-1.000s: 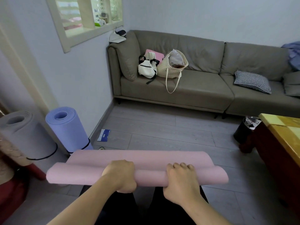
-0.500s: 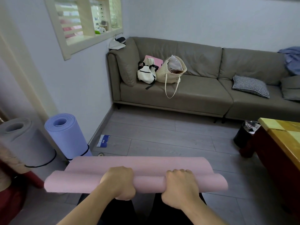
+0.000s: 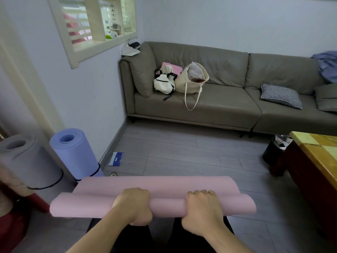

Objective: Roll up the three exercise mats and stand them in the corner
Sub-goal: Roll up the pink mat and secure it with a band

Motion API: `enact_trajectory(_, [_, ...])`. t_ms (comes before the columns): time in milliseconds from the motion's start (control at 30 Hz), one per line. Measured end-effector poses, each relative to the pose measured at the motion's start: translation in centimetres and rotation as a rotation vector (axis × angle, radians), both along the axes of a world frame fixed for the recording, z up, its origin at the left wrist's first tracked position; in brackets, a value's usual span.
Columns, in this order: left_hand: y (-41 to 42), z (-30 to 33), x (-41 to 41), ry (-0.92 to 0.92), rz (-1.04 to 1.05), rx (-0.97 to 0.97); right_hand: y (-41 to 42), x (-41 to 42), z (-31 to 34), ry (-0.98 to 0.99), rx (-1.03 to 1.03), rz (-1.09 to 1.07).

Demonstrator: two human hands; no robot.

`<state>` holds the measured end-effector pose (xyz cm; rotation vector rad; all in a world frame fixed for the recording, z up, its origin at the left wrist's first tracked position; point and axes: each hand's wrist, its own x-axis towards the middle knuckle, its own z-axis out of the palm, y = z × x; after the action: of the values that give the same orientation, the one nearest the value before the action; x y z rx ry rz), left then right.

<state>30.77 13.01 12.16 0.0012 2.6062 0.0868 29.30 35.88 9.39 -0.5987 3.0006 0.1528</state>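
Note:
A pink exercise mat (image 3: 164,185) lies across the floor in front of me, its near part rolled into a tube. My left hand (image 3: 134,206) grips the roll left of centre, and my right hand (image 3: 202,210) grips it right of centre, fingers curled over the top. Only a short flat strip of the mat shows beyond the roll. A blue rolled mat (image 3: 74,152) stands upright against the left wall, bound by a black strap. Beside it, further left, stands a grey rolled mat (image 3: 25,161) with a black strap low on it.
A grey sofa (image 3: 228,106) with bags and a checked cushion lines the far wall. A wooden table (image 3: 317,152) and a black bin (image 3: 273,152) stand at the right. A blue-white packet (image 3: 115,158) lies by the skirting. A red object (image 3: 11,225) sits low left.
Both hands keep their grip on the pink roll. The roll has turned a little and the flat strip beyond it is slightly shorter. My head has tipped down slightly.

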Motion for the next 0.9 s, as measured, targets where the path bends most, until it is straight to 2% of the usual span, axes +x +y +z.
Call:
enact_trajectory(433, [0.0,0.0,0.0,0.003,-0.01,0.0,-0.1,-0.1,0.0,-0.001,0.007,0.009])
enact_trajectory(900, [0.1,-0.1,-0.1,-0.004,0.028,-0.011,-0.3,-0.4,1.4,-0.103,0.035,0.014])
